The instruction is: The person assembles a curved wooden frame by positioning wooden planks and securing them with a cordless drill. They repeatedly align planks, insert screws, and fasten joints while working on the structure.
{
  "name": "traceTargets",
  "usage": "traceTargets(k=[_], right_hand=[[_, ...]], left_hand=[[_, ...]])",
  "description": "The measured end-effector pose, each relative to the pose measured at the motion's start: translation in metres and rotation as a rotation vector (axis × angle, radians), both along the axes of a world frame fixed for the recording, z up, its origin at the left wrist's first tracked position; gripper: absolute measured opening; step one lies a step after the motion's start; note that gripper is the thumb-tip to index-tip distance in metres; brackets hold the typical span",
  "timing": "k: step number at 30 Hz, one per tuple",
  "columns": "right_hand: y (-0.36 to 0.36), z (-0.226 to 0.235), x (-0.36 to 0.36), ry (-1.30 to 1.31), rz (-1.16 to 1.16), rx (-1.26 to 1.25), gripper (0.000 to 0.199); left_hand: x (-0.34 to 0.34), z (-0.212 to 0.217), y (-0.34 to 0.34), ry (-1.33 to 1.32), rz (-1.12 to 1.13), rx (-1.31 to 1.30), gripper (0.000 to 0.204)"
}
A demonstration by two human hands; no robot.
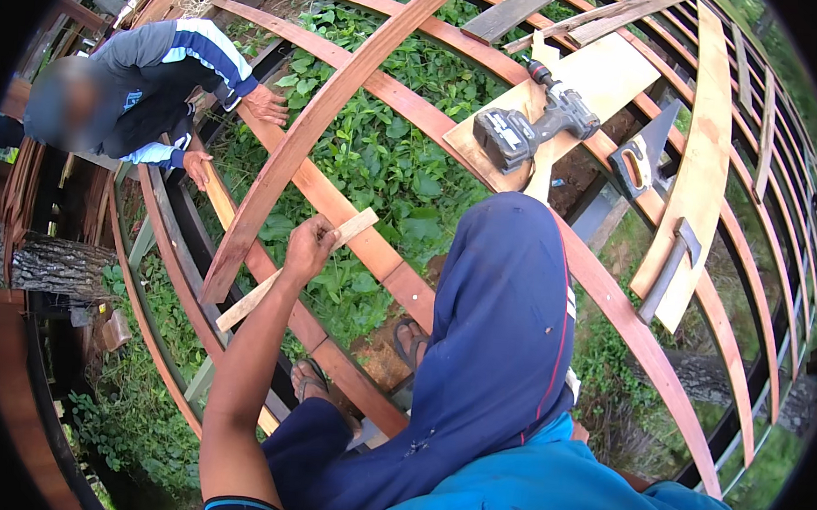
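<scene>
Head view: thin wooden slat (pixel 288 274), judged light, stiff and splintery, is gripped near its upper end by closed left hand (pixel 310 246) above reddish frame battens (pixel 337 204); right hand unseen.

Soft daylight — edges bowed, vignetted

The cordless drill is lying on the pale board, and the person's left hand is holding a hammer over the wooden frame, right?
Not quite. The cordless drill does lie on the pale board, but the left hand holds a thin wooden strip, not a hammer. The hammer lies untouched on a long plank to the right. The head view shows this.
</scene>
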State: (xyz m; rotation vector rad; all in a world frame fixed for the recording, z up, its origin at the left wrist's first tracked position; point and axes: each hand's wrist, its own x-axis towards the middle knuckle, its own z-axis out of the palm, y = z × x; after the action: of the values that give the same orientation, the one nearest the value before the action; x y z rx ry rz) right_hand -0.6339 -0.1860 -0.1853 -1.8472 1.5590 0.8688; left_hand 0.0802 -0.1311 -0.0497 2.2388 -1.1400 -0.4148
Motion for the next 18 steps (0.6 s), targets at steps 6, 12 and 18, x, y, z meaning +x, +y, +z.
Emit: traceTargets(k=[6,12,18], right_hand=[[0.002,-0.017,-0.015,0.028,-0.003,-0.006,0.048],[0.007,-0.008,-0.007,0.114,0.022,0.057,0.048],[-0.073,0.096,0.080,-0.606,-0.312,-0.424,0.028]], left_hand=[[-0.060,-0.084,-0.036,-0.283,0.411,-0.081,0.012],[-0.066,-0.096,-0.034,-0.300,0.463,-0.184,0.018],[-0.064,-0.098,-0.040,-0.373,0.429,-0.013,0.023]])
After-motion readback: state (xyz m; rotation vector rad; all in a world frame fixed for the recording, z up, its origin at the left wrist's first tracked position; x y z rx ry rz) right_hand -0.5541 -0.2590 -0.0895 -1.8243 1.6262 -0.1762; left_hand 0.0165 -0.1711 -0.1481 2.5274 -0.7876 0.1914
